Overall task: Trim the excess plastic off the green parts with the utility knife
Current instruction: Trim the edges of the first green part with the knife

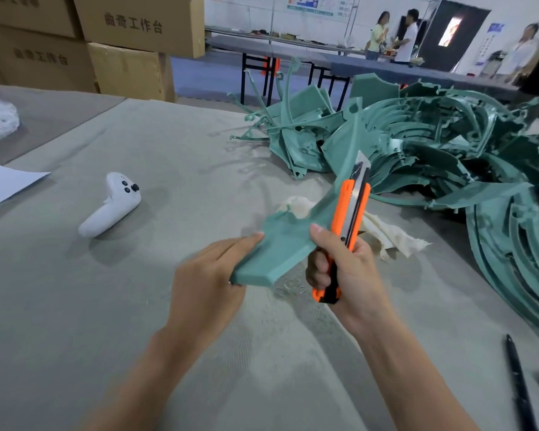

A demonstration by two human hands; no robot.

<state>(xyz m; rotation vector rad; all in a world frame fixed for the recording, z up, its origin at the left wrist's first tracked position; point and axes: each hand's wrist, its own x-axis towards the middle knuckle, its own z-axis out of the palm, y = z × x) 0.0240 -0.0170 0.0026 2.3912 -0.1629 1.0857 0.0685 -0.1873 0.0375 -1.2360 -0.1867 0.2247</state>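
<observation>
Left hand (209, 275) holds the near end of the green part (287, 241), fingers laid fairly straight along its left edge, thumb hidden beneath. Right hand (346, 269) is wrapped round the handle of the orange utility knife (350, 213), thumb raised against the part's right edge.

- Part is held up off the table. Its long axis runs from my left hand up and away to the right.
- Knife lies nearly parallel to that axis, just beside the right edge, with the blade (363, 163) out and pointing away from me. Whether the edge is biting plastic I cannot tell.
- Right hand is nearer the edge to be trimmed. My guess is the next cut pushes away along it, while the left only steadies.
- Beyond the part, to the right: pile of green parts (433, 141). Under its far end: crumpled rag (386, 231). Below it: fine shavings (288, 289).
- Left of the part: white controller (112, 203) on the grey table cover (137, 306).
- Far beyond: cardboard boxes (137, 23), long tables, people standing.
</observation>
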